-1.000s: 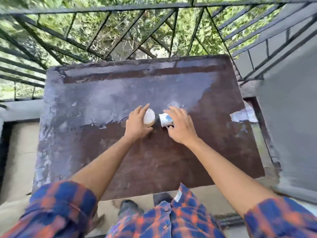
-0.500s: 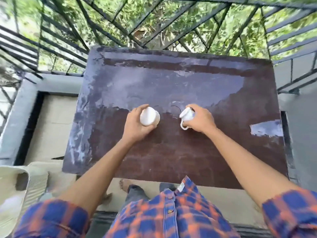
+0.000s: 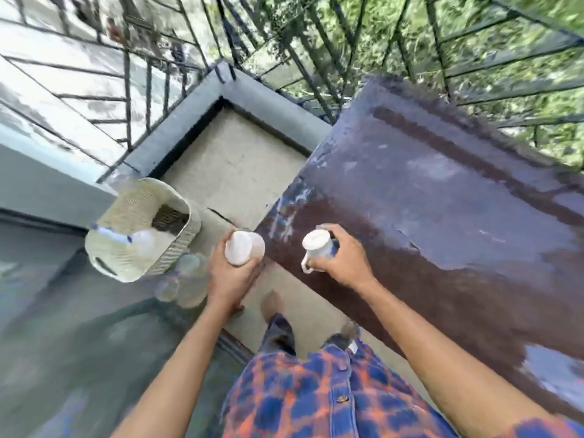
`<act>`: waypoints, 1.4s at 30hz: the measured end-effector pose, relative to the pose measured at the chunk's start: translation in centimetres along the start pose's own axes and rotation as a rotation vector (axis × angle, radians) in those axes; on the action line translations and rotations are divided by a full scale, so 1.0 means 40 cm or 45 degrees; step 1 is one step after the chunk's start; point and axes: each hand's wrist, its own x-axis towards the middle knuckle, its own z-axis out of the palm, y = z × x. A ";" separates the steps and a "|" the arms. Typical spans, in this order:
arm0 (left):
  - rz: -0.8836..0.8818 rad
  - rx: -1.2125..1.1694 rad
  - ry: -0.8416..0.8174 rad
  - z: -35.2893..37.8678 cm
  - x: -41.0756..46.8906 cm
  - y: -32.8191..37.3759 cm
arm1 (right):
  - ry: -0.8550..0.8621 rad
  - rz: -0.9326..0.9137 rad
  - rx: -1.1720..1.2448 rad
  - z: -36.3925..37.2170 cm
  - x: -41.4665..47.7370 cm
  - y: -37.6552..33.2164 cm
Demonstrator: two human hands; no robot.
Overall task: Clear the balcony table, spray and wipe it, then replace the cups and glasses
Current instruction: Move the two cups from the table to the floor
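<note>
Left hand [image 3: 228,273] closed round a cup [image 3: 244,252], right [image 3: 343,263] gripping a mug [image 3: 317,251]; basket [image 3: 139,229] lower-left, nearer the left.

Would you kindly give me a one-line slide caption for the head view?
Left hand and right hand each carry a white cup off the table toward the basket.

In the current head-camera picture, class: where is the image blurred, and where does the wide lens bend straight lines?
Head view: motion blur smears the railing, the foliage and the basket on the floor; the clear glasses beside it are barely readable. Both white cups, in the left hand and the right hand, stay fairly sharp. The table edges and the railing bars splay outward.
</note>
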 end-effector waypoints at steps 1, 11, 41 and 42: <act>-0.051 -0.014 0.043 -0.031 0.002 -0.038 | -0.081 -0.030 -0.026 0.051 0.016 -0.034; -0.434 -0.026 0.255 -0.158 0.052 -0.311 | -0.494 -0.176 -0.260 0.466 0.149 -0.205; -0.459 0.150 0.429 -0.145 0.248 -0.464 | -0.623 -0.136 -0.709 0.925 0.493 -0.065; -0.464 0.141 0.434 -0.146 0.248 -0.466 | -0.628 -0.147 -0.701 0.927 0.491 -0.064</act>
